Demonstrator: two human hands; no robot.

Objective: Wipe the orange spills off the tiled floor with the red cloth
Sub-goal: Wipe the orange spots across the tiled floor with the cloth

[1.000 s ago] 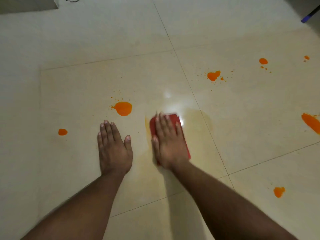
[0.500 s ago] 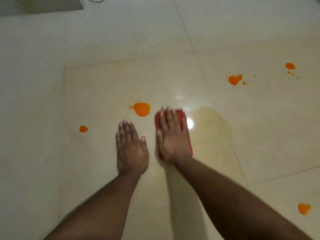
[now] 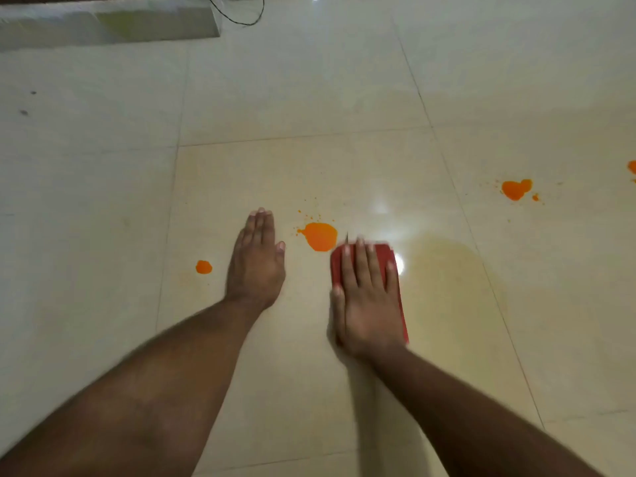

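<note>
Glossy cream tiled floor (image 3: 309, 80) filling the view, thin grout lines (image 3: 416, 94) crossing it, overhead light glaring off the tiles (image 3: 380, 208), pale low ledge (image 3: 103, 24) sitting top left, thin black cable (image 3: 241, 15) looping beside it, small dark specks (image 3: 24, 112) lying far left

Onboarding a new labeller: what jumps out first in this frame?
The bright orange round spill on the cream tiled floor at centre, its lower right edge touching the flat red cloth. The right hand presses that cloth flat, fingers straight, while the left hand rests flat on the floor to the spill's left. A heart-shaped orange splat sits far right, and a small orange dot lies left of the left hand.
</note>
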